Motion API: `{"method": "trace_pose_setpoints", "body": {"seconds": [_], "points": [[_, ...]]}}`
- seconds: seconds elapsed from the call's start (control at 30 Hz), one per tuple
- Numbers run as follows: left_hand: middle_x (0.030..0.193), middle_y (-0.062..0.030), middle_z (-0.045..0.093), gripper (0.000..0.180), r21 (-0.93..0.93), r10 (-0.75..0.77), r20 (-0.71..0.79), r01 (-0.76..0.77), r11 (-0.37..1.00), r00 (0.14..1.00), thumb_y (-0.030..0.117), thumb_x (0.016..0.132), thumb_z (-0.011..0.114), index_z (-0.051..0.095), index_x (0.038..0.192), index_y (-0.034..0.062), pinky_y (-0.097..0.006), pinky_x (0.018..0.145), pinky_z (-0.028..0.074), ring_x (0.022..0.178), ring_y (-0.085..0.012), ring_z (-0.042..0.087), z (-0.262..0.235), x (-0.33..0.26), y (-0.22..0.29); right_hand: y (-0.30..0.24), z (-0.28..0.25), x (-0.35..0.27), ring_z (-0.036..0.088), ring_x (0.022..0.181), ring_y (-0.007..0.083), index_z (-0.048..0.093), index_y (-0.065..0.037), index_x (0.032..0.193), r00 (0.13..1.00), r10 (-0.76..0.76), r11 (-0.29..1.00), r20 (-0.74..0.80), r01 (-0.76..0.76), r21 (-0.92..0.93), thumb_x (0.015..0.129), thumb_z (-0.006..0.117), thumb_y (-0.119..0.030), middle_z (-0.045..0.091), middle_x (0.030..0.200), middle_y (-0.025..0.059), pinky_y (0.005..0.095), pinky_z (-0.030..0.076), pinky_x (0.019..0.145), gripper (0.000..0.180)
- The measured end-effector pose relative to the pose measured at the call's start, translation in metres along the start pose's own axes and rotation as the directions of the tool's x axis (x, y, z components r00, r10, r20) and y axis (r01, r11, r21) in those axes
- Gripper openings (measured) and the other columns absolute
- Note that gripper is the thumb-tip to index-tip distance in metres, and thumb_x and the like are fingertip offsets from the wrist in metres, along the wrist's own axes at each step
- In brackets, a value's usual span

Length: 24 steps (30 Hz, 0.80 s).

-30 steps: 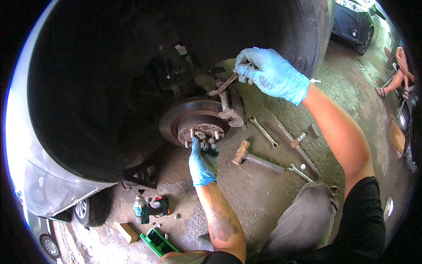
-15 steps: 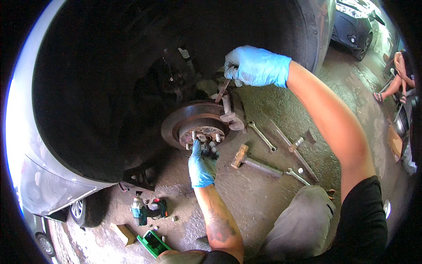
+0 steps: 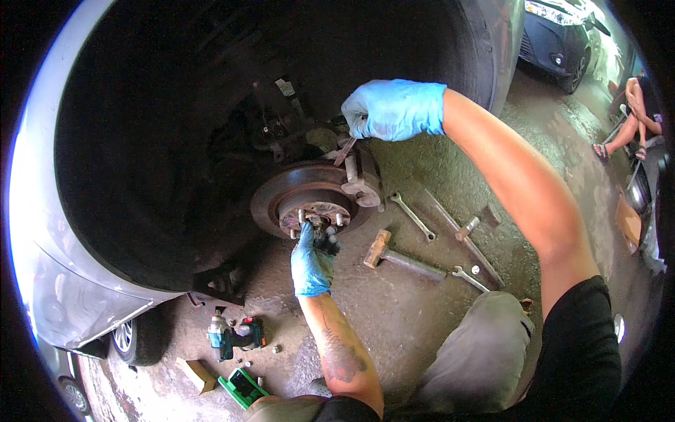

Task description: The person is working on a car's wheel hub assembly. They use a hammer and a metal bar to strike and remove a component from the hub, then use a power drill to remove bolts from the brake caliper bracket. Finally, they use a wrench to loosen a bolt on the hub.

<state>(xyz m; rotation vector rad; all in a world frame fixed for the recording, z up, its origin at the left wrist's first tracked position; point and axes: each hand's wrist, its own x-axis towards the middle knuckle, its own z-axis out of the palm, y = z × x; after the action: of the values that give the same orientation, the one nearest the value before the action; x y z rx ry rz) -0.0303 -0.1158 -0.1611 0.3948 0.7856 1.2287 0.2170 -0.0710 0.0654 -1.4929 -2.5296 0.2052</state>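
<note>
A rusty brake disc [image 3: 271, 195] with its wheel hub [image 3: 330, 210] and studs stands inside the dark wheel arch. My left hand [image 3: 311, 266], in a blue glove, grips the near lower side of the hub, thumb beside a stud; the other fingers are partly hidden. Beyond the disc, my gloved right hand [image 3: 394, 111] is closed round the upper end of a flat metal bar [image 3: 344, 150]. This bar slants down to the disc's far edge, beside the brake caliper bracket [image 3: 361, 191]. The exact kind of bar is hard to make out.
A hammer [image 3: 415, 264], a combination wrench [image 3: 413, 216], a smaller wrench [image 3: 470, 278] and a long-handled metal tool [image 3: 460, 233] lie right of the disc. A cordless impact driver [image 3: 221, 337], a cardboard box [image 3: 196, 375] and a green case [image 3: 242, 388] lie lower left. A person [image 3: 636, 116] sits far right.
My right hand has shifted left, and the metal bar leans more. My left hand keeps its place at the hub. The whole view has moved slightly.
</note>
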Motion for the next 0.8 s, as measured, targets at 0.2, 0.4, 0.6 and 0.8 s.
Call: {"method": "trace_pose_setpoints", "body": {"seconds": [0.2,0.4,0.6,0.8], "points": [[0.085,-0.0089,0.068,0.024,-0.006,-0.011,0.103,0.011,1.0,0.995,0.03,0.096,0.06,0.063,0.106,0.0076,-0.034,0.063,0.05,0.073,-0.019,0.065,-0.007,0.005,-0.005,-0.003,0.002,0.003,0.066,0.084,0.0324,0.069,-0.003,0.088,1.0,0.007,0.998,0.013,-0.006,-0.059,0.083,0.059,-0.014,0.07,0.087,0.0159,0.0399,0.05,0.075,0.016],[0.087,-0.0071,0.068,0.023,-0.133,-0.001,0.002,0.001,0.991,1.0,0.026,0.093,0.064,0.063,0.107,0.0077,-0.033,0.062,0.047,0.076,-0.0193,0.065,0.002,0.01,-0.014,-0.001,0.01,-0.003,0.064,0.098,0.034,0.064,-0.002,0.111,0.986,0.038,0.998,-0.164,-0.046,-0.043,0.081,0.071,-0.029,0.064,0.107,0.0204,0.0387,0.05,0.087,0.041],[0.07,0.0004,0.065,0.02,0.535,0.451,-0.157,-0.309,0.787,0.879,0.019,0.082,0.075,0.069,0.083,-0.0008,-0.03,0.054,0.043,0.056,-0.011,0.053,0.015,0.004,-0.009,0.005,0.061,-0.076,0.062,0.094,0.036,0.056,-0.002,0.123,0.612,0.132,0.991,-0.78,-0.097,0.091,0.086,0.07,-0.034,0.06,0.112,0.0201,0.0416,0.049,0.089,0.051],[0.08,-0.0156,0.072,0.028,0.847,0.889,0.065,-0.497,0.191,0.452,0.022,0.08,0.077,0.069,0.091,-0.0034,-0.035,0.066,0.053,0.07,-0.0192,0.069,0.013,0.003,-0.036,0.111,0.241,-0.218,0.054,0.115,0.0408,0.057,-0.001,0.123,0.722,0.639,0.76,-0.266,-0.646,0.072,0.088,0.062,-0.031,0.058,0.122,0.0253,0.0453,0.043,0.101,0.046]]}}
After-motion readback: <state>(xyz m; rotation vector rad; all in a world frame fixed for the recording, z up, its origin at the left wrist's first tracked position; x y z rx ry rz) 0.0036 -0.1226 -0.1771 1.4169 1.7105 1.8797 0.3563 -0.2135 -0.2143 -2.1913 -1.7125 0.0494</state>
